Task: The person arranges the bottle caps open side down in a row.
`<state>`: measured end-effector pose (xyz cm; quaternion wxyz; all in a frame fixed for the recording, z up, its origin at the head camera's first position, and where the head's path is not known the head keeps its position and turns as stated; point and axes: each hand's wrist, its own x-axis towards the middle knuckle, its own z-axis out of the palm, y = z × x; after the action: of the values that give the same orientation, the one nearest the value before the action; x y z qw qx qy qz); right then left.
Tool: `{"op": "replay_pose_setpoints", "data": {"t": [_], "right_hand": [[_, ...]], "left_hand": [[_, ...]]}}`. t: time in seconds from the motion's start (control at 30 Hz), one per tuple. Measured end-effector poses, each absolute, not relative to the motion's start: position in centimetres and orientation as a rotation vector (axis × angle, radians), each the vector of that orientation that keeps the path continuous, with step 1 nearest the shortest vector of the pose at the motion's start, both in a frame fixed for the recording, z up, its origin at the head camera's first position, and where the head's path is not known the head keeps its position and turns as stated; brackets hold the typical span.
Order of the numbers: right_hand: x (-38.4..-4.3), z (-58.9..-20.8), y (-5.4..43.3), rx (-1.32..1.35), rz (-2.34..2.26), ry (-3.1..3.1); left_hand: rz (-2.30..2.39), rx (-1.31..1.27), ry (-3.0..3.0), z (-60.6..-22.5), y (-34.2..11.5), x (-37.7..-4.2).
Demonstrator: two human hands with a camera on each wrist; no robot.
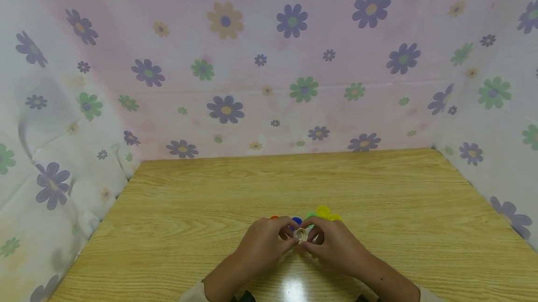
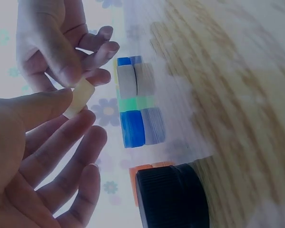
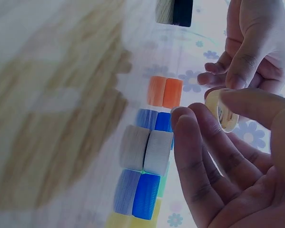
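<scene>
A cream bottle cap (image 1: 300, 235) is held between both hands, low in the middle of the head view. My left hand (image 1: 265, 242) pinches its left side between thumb and fingers; my right hand (image 1: 336, 245) pinches the right side. In the right wrist view the cap (image 3: 221, 110) has a ribbed side and its hollow face shows. In the left wrist view the cap (image 2: 80, 98) appears edge-on between the two hands' fingertips, raised over the table. The other fingers of both hands are loosely bent around nothing.
Beyond the hands, several caps rest on the wooden table (image 1: 201, 190): orange (image 3: 172, 93), blue (image 3: 147, 195), white (image 3: 158, 152), green (image 1: 311, 216) and yellow (image 1: 322, 211). A black ribbed cap (image 2: 171, 197) stands nearest the left wrist camera. Flowered cloth (image 1: 252, 73) surrounds the table's back and sides.
</scene>
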<state>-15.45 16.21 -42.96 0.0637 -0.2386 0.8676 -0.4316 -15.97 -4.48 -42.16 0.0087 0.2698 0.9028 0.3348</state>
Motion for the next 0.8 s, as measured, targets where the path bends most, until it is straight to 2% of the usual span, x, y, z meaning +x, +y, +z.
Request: {"op": "replay_pose_setpoints", "data": {"t": [0.8], "right_hand": [[-15.58, -42.36, 16.41, -0.571, -1.438, 2.464]], "left_hand": [[1.027, 0.951, 2.929, -42.1, -4.38, -15.99]]}}
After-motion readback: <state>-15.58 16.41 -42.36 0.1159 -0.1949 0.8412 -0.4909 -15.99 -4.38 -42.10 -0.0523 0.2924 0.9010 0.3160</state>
